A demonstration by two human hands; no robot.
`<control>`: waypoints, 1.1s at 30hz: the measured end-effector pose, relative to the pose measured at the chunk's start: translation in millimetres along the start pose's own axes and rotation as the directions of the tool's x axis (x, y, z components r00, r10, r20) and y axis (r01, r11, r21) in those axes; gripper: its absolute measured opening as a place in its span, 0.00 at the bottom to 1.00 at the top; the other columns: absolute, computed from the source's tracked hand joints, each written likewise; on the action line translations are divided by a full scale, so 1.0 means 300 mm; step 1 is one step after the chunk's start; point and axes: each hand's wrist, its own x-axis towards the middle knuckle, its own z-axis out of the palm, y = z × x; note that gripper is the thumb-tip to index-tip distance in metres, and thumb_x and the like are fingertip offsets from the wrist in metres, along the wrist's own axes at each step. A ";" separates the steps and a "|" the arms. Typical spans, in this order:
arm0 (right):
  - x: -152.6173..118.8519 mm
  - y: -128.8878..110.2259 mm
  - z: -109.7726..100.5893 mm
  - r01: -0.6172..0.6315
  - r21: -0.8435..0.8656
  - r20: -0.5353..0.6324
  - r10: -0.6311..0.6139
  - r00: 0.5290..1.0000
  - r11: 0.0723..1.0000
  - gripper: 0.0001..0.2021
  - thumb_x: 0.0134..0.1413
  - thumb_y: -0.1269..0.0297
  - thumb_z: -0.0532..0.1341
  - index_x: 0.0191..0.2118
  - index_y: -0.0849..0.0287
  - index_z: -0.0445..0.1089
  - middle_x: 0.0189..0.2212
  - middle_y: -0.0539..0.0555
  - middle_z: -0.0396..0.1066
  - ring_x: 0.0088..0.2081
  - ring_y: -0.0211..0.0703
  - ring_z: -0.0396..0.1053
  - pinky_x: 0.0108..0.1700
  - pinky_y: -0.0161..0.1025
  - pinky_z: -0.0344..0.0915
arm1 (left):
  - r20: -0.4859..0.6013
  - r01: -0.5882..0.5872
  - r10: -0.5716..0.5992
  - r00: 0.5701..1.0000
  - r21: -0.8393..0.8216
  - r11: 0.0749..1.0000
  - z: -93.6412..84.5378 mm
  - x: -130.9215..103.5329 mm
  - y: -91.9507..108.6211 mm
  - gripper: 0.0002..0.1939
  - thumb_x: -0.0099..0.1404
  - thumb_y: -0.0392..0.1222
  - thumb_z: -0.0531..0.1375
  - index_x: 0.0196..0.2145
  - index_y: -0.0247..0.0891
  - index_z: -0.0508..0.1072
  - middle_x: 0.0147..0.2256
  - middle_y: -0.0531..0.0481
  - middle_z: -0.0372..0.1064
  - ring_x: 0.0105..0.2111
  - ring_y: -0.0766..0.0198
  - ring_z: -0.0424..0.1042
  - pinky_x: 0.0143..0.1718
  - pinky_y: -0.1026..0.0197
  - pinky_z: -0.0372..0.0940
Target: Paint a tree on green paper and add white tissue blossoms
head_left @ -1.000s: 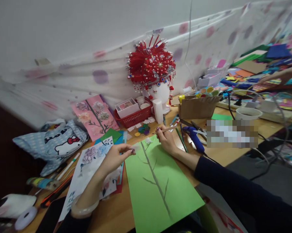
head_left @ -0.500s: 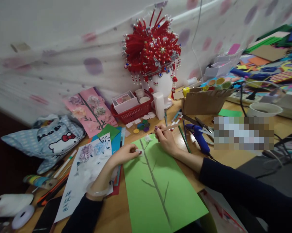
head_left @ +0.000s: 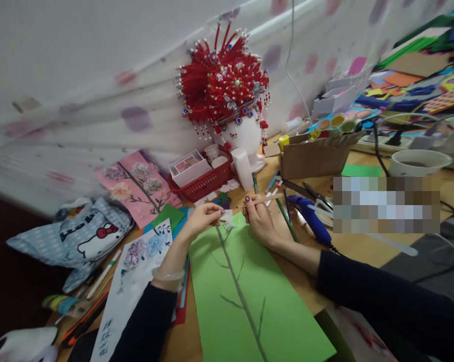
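Observation:
My left hand (head_left: 204, 219) pinches a small white piece, perhaps paper or tissue (head_left: 227, 215), between thumb and finger. It is over the top edge of a green sheet (head_left: 279, 306) painted with a dark branching stem (head_left: 239, 289). Close by on the right, my right hand (head_left: 260, 221) grips a slim, flat tan stick-like tool (head_left: 271, 198). Its thin tip points left towards the white piece; whether they touch cannot be made out. A crumpled white bit (head_left: 230, 222) lies at the top of the sheet, below my left fingertips.
A red basket (head_left: 200, 185) and beaded red headdress on a white head form (head_left: 245, 136) stand behind. Right are a blue glue gun (head_left: 310, 217), scissors (head_left: 319, 196) and a cardboard box (head_left: 317, 158). Left lie pink flower art (head_left: 136, 183), a white flower sheet (head_left: 130, 281) and a checked bag (head_left: 79, 234).
My left hand has moved up and right from the sheet's left side to its top edge, nearer the right hand. The right hand keeps hold of the tan tool. The view has shifted slightly.

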 end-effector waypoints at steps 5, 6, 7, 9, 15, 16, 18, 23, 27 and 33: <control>0.020 -0.006 -0.012 0.060 -0.147 -0.017 -0.063 0.998 0.987 0.13 0.62 0.53 0.48 0.29 0.54 0.56 0.23 0.49 0.61 0.26 0.41 0.62 0.29 0.36 0.57 | 0.027 0.093 -0.092 0.995 -0.035 0.995 0.049 0.095 -0.025 0.10 0.57 0.41 0.65 0.33 0.32 0.72 0.22 0.52 0.70 0.16 0.75 0.61 0.20 0.70 0.55; 0.024 -0.007 -0.014 0.071 -0.180 -0.013 -0.075 0.997 0.981 0.13 0.62 0.54 0.48 0.28 0.54 0.56 0.24 0.50 0.62 0.27 0.42 0.62 0.30 0.37 0.58 | 0.032 0.112 -0.110 0.993 -0.044 0.993 0.053 0.107 -0.034 0.09 0.57 0.40 0.65 0.33 0.32 0.72 0.22 0.52 0.70 0.16 0.76 0.60 0.20 0.71 0.54; 0.026 -0.007 -0.016 0.083 -0.210 0.000 -0.085 0.996 0.974 0.13 0.62 0.54 0.48 0.28 0.54 0.56 0.24 0.51 0.63 0.28 0.42 0.63 0.31 0.37 0.58 | 0.035 0.128 -0.126 0.991 -0.053 0.990 0.055 0.117 -0.043 0.08 0.57 0.39 0.64 0.33 0.32 0.72 0.21 0.53 0.69 0.16 0.76 0.60 0.20 0.71 0.54; 0.029 -0.007 -0.016 0.104 -0.256 0.040 -0.096 0.995 0.961 0.13 0.62 0.56 0.48 0.28 0.54 0.57 0.26 0.52 0.65 0.30 0.43 0.64 0.34 0.38 0.59 | 0.042 0.153 -0.151 0.988 -0.065 0.986 0.054 0.131 -0.059 0.07 0.58 0.38 0.64 0.33 0.32 0.72 0.21 0.53 0.69 0.16 0.76 0.60 0.19 0.71 0.53; 0.029 0.005 -0.009 0.117 -0.291 0.131 -0.082 0.988 0.949 0.11 0.61 0.59 0.49 0.31 0.56 0.63 0.29 0.54 0.68 0.32 0.45 0.67 0.36 0.39 0.60 | 0.087 0.197 -0.192 0.978 -0.054 0.979 0.047 0.153 -0.080 0.06 0.57 0.37 0.64 0.32 0.32 0.73 0.20 0.54 0.68 0.15 0.76 0.58 0.18 0.71 0.50; 0.029 0.007 -0.008 0.116 -0.294 0.129 -0.081 0.988 0.949 0.11 0.61 0.59 0.49 0.32 0.56 0.63 0.29 0.54 0.69 0.33 0.45 0.67 0.37 0.39 0.61 | 0.093 0.200 -0.195 0.976 -0.048 0.979 0.047 0.155 -0.080 0.06 0.56 0.37 0.64 0.33 0.32 0.73 0.20 0.54 0.68 0.14 0.77 0.57 0.17 0.71 0.49; 0.030 0.010 -0.008 0.113 -0.304 0.131 -0.076 0.988 0.946 0.11 0.61 0.59 0.50 0.32 0.57 0.63 0.30 0.55 0.69 0.34 0.45 0.67 0.37 0.39 0.61 | 0.101 0.203 -0.199 0.975 -0.037 0.978 0.049 0.158 -0.081 0.06 0.56 0.36 0.64 0.33 0.32 0.73 0.19 0.54 0.68 0.14 0.77 0.56 0.17 0.71 0.47; 0.025 0.018 -0.005 0.080 -0.342 0.202 -0.010 0.979 0.936 0.10 0.62 0.61 0.50 0.34 0.58 0.65 0.30 0.54 0.71 0.33 0.44 0.68 0.37 0.38 0.61 | 0.107 0.202 -0.200 0.974 -0.003 0.979 0.051 0.164 -0.088 0.09 0.53 0.39 0.65 0.32 0.33 0.74 0.20 0.55 0.67 0.14 0.77 0.56 0.16 0.71 0.46; 0.020 0.027 -0.001 0.078 -0.343 0.215 -0.003 0.977 0.936 0.09 0.61 0.62 0.51 0.33 0.58 0.65 0.28 0.53 0.71 0.32 0.43 0.68 0.36 0.37 0.61 | 0.113 0.195 -0.197 0.974 0.030 0.980 0.052 0.168 -0.094 0.10 0.52 0.40 0.66 0.31 0.32 0.74 0.20 0.54 0.67 0.14 0.76 0.56 0.16 0.70 0.45; 0.021 0.034 0.001 0.066 -0.368 0.273 0.040 0.961 0.928 0.07 0.60 0.64 0.53 0.33 0.58 0.65 0.31 0.55 0.73 0.33 0.44 0.70 0.36 0.37 0.61 | 0.139 0.162 -0.172 0.975 0.081 0.983 0.051 0.169 -0.095 0.08 0.53 0.41 0.64 0.28 0.33 0.73 0.20 0.54 0.67 0.15 0.76 0.56 0.17 0.69 0.47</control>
